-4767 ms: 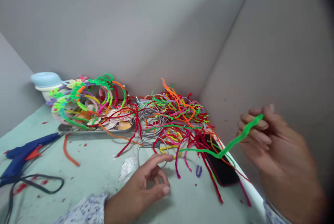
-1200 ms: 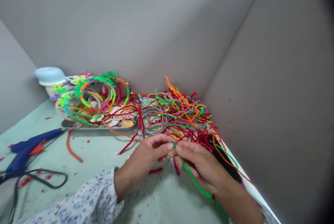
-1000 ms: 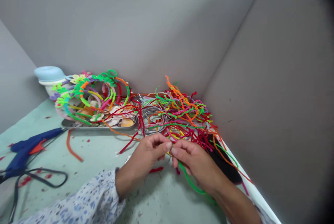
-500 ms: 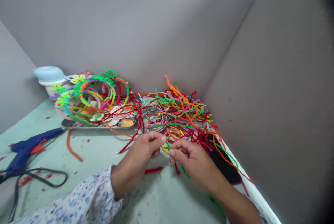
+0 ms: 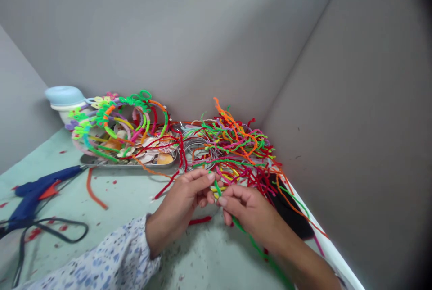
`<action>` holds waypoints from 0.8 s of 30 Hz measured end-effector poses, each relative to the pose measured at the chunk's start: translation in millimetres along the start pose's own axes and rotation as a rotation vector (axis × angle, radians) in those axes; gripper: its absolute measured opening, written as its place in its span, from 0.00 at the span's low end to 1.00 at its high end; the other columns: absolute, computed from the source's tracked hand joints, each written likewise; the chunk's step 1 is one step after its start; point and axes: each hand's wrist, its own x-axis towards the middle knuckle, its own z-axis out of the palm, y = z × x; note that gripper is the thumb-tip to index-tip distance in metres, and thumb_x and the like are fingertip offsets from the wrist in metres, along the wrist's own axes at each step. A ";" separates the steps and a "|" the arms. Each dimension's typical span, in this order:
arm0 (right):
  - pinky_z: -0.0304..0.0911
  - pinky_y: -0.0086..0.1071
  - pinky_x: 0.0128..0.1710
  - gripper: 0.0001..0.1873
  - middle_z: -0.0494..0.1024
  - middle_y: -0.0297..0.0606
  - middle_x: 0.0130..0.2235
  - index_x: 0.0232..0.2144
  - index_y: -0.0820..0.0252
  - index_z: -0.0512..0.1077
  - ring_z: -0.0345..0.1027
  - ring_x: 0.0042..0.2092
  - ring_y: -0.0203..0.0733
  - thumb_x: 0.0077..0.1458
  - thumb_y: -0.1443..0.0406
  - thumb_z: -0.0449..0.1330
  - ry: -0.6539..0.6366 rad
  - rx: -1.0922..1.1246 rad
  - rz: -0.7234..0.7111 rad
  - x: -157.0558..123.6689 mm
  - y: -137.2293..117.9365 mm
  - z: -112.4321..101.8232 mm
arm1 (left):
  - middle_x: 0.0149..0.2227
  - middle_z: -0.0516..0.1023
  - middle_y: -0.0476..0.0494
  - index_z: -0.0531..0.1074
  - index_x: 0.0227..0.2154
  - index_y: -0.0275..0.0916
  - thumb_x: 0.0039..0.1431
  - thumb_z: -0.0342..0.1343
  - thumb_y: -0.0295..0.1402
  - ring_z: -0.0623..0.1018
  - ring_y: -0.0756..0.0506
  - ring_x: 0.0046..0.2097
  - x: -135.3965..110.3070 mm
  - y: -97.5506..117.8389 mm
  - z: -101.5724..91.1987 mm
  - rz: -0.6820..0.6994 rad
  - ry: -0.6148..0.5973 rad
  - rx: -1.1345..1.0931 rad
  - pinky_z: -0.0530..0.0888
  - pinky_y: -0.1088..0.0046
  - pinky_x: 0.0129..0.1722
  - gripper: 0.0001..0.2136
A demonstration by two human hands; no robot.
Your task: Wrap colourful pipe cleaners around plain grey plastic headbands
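A green fuzzy stem (image 5: 218,188) was held above the tabletop (image 5: 216,256), its long axis slanted from the upper left, between the two hands, down to the lower right along the right forearm and toward the bottom edge of the view. Its far end was pointed up and away to the left, and a slight bow was shown by its near length. The left hand (image 5: 184,195) was reached in from the lower left, the right hand (image 5: 248,209) from the lower right, both with knuckles bent and wrists low. The stem's tip was pinched between the left thumb and index finger; a short stretch was exposed before the right fingers, by which the stem was also gripped, and the rest was trailed out beneath the right palm. Behind the hands, a tangle of coloured stems (image 5: 236,141) was heaped.
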 end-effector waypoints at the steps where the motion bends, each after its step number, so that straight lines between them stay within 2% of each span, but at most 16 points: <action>1: 0.51 0.26 0.23 0.14 0.70 0.30 0.21 0.23 0.59 0.68 0.57 0.22 0.31 0.59 0.62 0.54 0.038 -0.119 -0.057 -1.8 -0.2 1.9 | 0.20 0.69 0.51 0.69 0.25 0.36 0.53 0.59 0.38 0.65 0.54 0.22 -0.9 -0.2 0.0 0.012 0.019 0.024 0.58 0.78 0.23 0.11; 5: 0.50 0.31 0.26 0.12 0.73 0.36 0.26 0.27 0.59 0.69 0.63 0.26 0.37 0.61 0.65 0.50 0.194 -0.678 -0.308 -8.8 3.9 12.9 | 0.16 0.64 0.54 0.66 0.22 0.36 0.54 0.58 0.37 0.60 0.54 0.20 -3.2 -4.2 -0.2 0.055 0.121 0.132 0.55 0.78 0.21 0.12; 7: 0.49 0.32 0.27 0.13 0.75 0.39 0.27 0.28 0.60 0.70 0.65 0.26 0.39 0.61 0.66 0.48 0.213 -0.832 -0.358 -10.1 6.6 16.1 | 0.15 0.60 0.56 0.64 0.19 0.37 0.53 0.58 0.38 0.57 0.55 0.19 -2.3 -5.0 -0.9 0.064 0.175 0.174 0.53 0.77 0.20 0.14; 9: 0.51 0.32 0.27 0.12 0.76 0.40 0.29 0.31 0.59 0.71 0.68 0.28 0.40 0.62 0.65 0.49 0.207 -0.817 -0.320 -9.5 7.4 14.8 | 0.15 0.58 0.57 0.63 0.19 0.37 0.53 0.57 0.38 0.55 0.55 0.19 0.0 -2.9 -2.2 0.090 0.221 0.179 0.52 0.77 0.20 0.14; 11: 0.52 0.30 0.27 0.09 0.77 0.36 0.29 0.33 0.57 0.71 0.68 0.28 0.39 0.61 0.62 0.52 0.186 -0.712 -0.255 -8.0 5.7 9.6 | 0.15 0.57 0.57 0.66 0.21 0.37 0.53 0.57 0.38 0.55 0.55 0.18 2.8 2.0 -4.0 0.126 0.255 0.143 0.52 0.77 0.20 0.12; 14: 0.51 0.28 0.26 0.09 0.75 0.31 0.25 0.28 0.56 0.70 0.65 0.25 0.36 0.60 0.62 0.54 0.139 -0.601 -0.205 -7.1 0.3 0.9 | 0.16 0.61 0.57 0.66 0.23 0.37 0.53 0.59 0.39 0.57 0.55 0.19 5.9 10.8 -7.4 0.150 0.247 0.094 0.53 0.78 0.20 0.12; 17: 0.48 0.28 0.24 0.14 0.72 0.30 0.22 0.23 0.57 0.67 0.62 0.23 0.34 0.61 0.62 0.53 0.121 -0.605 -0.191 -9.2 -4.2 -1.1 | 0.16 0.61 0.57 0.63 0.21 0.37 0.52 0.60 0.39 0.59 0.55 0.20 7.2 17.2 -11.0 0.158 0.225 0.088 0.55 0.79 0.21 0.15; 20: 0.47 0.29 0.23 0.16 0.71 0.31 0.21 0.23 0.57 0.66 0.61 0.22 0.34 0.62 0.61 0.51 0.113 -0.678 -0.229 -12.9 -4.2 4.3 | 0.16 0.59 0.57 0.61 0.19 0.37 0.53 0.59 0.39 0.58 0.55 0.20 7.9 19.9 -14.5 0.186 0.237 0.137 0.55 0.78 0.21 0.16; 24: 0.45 0.31 0.23 0.14 0.72 0.34 0.22 0.24 0.58 0.66 0.63 0.22 0.36 0.63 0.64 0.50 0.110 -0.875 -0.387 -17.7 1.3 15.5 | 0.15 0.57 0.57 0.61 0.18 0.37 0.54 0.59 0.38 0.55 0.55 0.20 10.2 16.6 -18.8 0.215 0.286 0.189 0.53 0.77 0.21 0.16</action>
